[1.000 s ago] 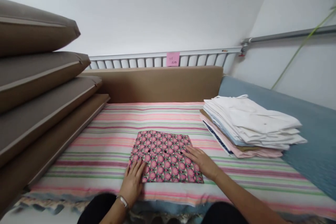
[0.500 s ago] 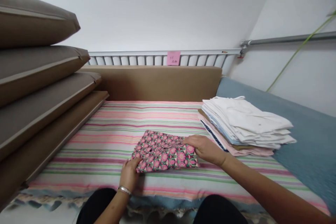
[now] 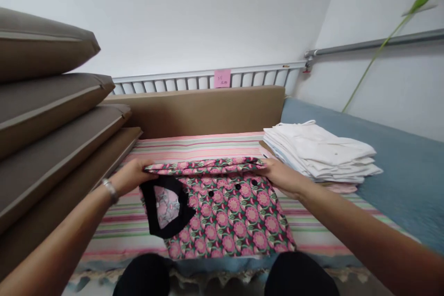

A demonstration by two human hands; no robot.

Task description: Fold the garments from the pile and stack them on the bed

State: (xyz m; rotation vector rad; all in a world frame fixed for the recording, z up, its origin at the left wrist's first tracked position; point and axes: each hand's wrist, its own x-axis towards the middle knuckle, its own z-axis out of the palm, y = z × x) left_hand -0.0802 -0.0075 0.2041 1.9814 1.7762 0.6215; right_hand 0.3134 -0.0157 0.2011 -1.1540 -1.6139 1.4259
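A pink and green floral shirt with a black collar and dark buttons hangs partly unfolded over the striped sheet. My left hand is closed on its upper left edge, next to the collar. On the other side, my right hand grips the upper right edge, thumb on top. Between both hands the far edge is gathered in a folded band. A stack of folded white clothes lies just beyond my right hand, with blue, brown and pink pieces beneath.
Thick brown cushions are piled at the left. Another brown cushion stands against the white radiator, which bears a pink note. A blue cover shows at the right under the striped sheet.
The floral shirt was a small folded bundle lying flat. Now its body is opened out towards me, and my hands have moved apart, further up, holding its far edge.
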